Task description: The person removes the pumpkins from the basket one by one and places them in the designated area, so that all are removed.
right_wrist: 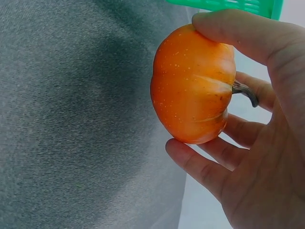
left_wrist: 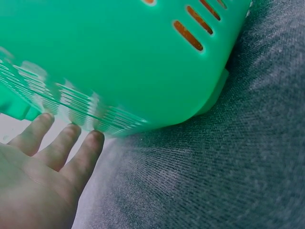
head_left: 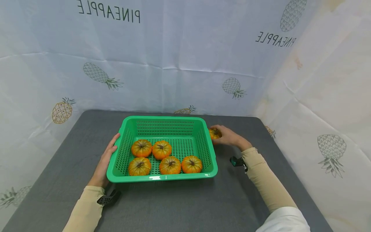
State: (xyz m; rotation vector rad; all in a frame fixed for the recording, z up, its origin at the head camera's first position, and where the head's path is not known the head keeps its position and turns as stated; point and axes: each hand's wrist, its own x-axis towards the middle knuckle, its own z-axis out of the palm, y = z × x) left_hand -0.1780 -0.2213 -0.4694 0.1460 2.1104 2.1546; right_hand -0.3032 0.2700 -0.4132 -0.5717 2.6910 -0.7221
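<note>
A green plastic basket stands on the grey table, with several small orange pumpkins inside, mostly toward its near side. Against the basket's left wall lies my left hand; in the left wrist view its fingers are fairly straight, with the tips at the slotted green side. Just outside the right wall, my right hand grips another small pumpkin between thumb and fingers. A short brown stem on that pumpkin points toward the palm. The fingers partly cover the pumpkin in the head view.
A dark grey cloth surface covers the table. White sheeting printed with pineapples hangs behind it and along both sides. The basket's raised rim and perforated walls stand between the two hands.
</note>
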